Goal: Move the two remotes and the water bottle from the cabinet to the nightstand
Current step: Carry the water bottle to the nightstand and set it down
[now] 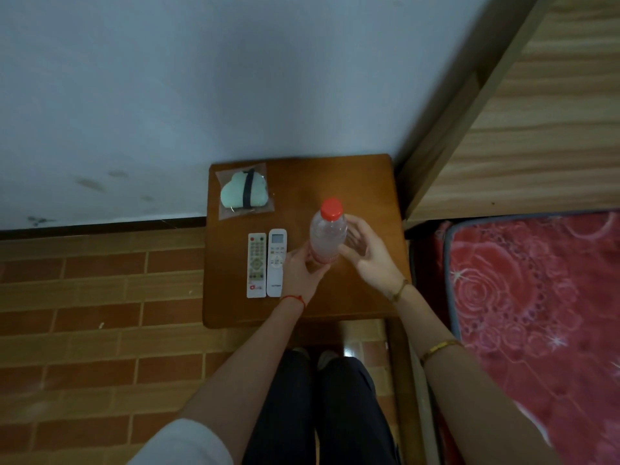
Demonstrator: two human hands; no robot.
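Two remotes lie side by side, touching or nearly so, on the left half of the nightstand [362,182], a small square top of smooth reddish-brown wood with rounded corners. The left remote [256,265] is a flat white slab crowded with small coloured buttons and a red logo at its near end. The right remote [276,262] is white too, with a grey screen at its far end and a plain lower half.

Water bottle [328,234]: clear plastic, round body, red screw cap, a strip of red label low down. It stands upright right of the remotes, base on or just above the wood; contact cannot be told.

Left hand [302,270] wraps the bottle's lower part, a red string at the wrist. Right hand [367,251] is open, fingers spread and curved beside the bottle's right side, thumb tip at or near the plastic; gold bracelet on the forearm.

Behind the remotes lies a clear crinkly packet [244,191] holding something pale green, cloud-shaped, with a dark band. Brick-pattern floor to the left; red floral blanket [536,297] to the right.
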